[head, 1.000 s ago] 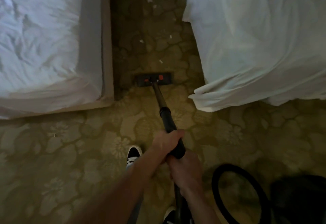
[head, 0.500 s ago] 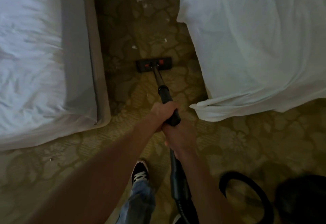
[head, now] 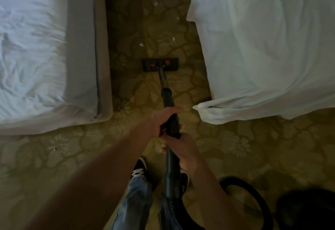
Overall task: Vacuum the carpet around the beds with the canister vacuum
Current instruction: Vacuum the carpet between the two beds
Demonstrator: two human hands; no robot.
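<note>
Floor head (head: 160,65) deeper between beds (head: 262,48), left hand (head: 163,122) above right hand (head: 184,151), both gripping wand (head: 167,99)

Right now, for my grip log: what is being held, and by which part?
The vacuum wand: left hand grips its black upper tube, right hand just behind it.

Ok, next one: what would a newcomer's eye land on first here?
The black wand, gripped by the left hand ahead of the right hand, runs up mid-frame. Its floor head sits on carpet between the left bed and right bed, white scraps just beyond it.
</note>
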